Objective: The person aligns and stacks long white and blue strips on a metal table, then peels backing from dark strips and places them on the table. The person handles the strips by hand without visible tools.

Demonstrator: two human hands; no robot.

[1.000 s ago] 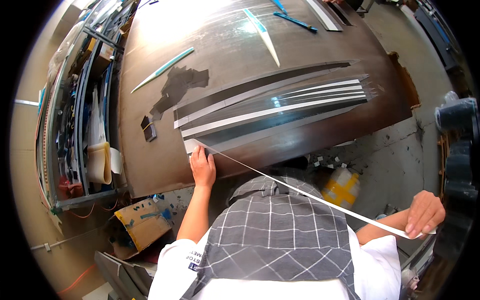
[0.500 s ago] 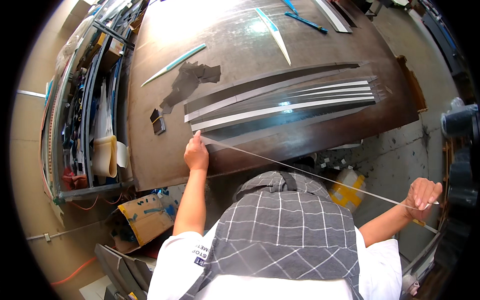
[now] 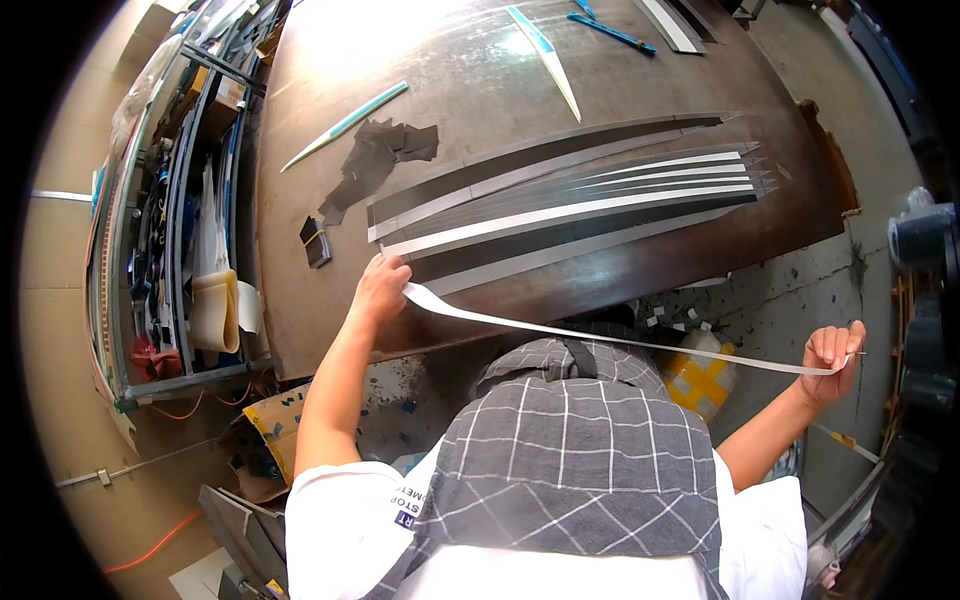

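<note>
A long thin white strip (image 3: 590, 337) spans the space in front of my body, from one hand to the other. It sags slightly, and its left end curls broad by my left fist. My left hand (image 3: 383, 285) is closed on that end, at the table's near left, just below the left ends of the dark strips. Out to the right, past the table edge, my right hand (image 3: 832, 355) pinches the strip's other end. Long dark grey strips (image 3: 570, 250) lie on the table, with a white band (image 3: 560, 217) and narrower white lines along them.
The brown table (image 3: 310, 330) carries crumpled black sheet scraps (image 3: 375, 165), a small banded dark bundle (image 3: 316, 243) and blue-and-white pointed pieces (image 3: 345, 125). A blue knife-like tool (image 3: 610, 33) lies farther back. Shelving (image 3: 190, 200) stands left, a cardboard box (image 3: 275, 425) below it.
The white strip has gone from taut and edge-on to slack, showing its flat side. My left hand has shifted slightly left; my right hand has risen and come slightly inward.
</note>
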